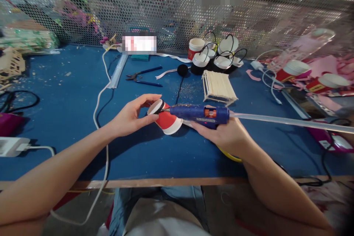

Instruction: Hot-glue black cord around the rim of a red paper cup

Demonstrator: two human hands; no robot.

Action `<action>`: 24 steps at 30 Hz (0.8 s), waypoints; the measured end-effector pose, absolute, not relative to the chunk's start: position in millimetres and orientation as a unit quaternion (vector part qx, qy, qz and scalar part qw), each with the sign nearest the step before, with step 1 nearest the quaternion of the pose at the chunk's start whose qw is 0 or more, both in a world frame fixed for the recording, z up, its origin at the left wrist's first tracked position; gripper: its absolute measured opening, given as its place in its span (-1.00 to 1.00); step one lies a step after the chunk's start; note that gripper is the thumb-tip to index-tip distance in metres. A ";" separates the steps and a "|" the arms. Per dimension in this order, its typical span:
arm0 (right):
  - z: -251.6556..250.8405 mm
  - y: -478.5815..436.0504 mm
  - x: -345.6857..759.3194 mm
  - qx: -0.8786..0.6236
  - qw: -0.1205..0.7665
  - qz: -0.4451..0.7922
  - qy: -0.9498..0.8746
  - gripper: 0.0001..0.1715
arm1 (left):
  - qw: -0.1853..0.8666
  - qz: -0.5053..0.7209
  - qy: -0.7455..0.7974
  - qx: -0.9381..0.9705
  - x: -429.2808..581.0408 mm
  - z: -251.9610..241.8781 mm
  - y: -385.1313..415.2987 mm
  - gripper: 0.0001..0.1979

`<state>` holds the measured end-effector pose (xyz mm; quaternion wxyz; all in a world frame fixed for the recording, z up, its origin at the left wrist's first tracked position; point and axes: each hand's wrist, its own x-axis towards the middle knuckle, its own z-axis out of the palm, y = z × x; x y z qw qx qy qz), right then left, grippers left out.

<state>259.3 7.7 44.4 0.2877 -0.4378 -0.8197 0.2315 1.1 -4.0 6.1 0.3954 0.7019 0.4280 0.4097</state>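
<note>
My left hand (pixel 139 114) is closed around the base end of a red and white paper cup (pixel 167 121), which is tilted over the table with its white rim toward the lower right. A black band shows around the cup near my fingers. In my right hand (pixel 224 136) is a blue hot glue gun (pixel 190 115), pointing left. Its metal tip meets or nearly meets the cup at the black band; I cannot tell if they touch. A long clear glue stick (pixel 279 120) sticks out of the gun's rear toward the right.
Blue-handled pliers (pixel 146 76), a black disc (pixel 182 70) and a small stick-built frame (pixel 219 84) lie beyond my hands. Several cups with black wire handles (pixel 212 57) stand by the perforated metal screen (pixel 166 11). A white cable (pixel 96 114) crosses the blue table at left.
</note>
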 end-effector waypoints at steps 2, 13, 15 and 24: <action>46.4 6.7 258.3 -0.434 0.292 0.227 -0.822 -0.83 | 0.395 0.408 0.429 0.702 1.4 6.6 -3.9 -0.49; 51.1 1.7 256.9 -0.438 0.292 0.236 -0.817 -0.87 | 0.388 0.408 0.424 0.709 1.1 4.7 -3.0 -0.49; 51.7 2.0 256.2 -0.436 0.299 0.239 -0.814 -0.87 | 0.391 0.410 0.422 0.708 0.6 4.3 -3.1 -0.48; 50.5 2.9 256.7 -0.454 0.297 0.225 -0.810 -0.84 | 0.387 0.409 0.414 0.715 -2.4 2.9 -3.0 -0.49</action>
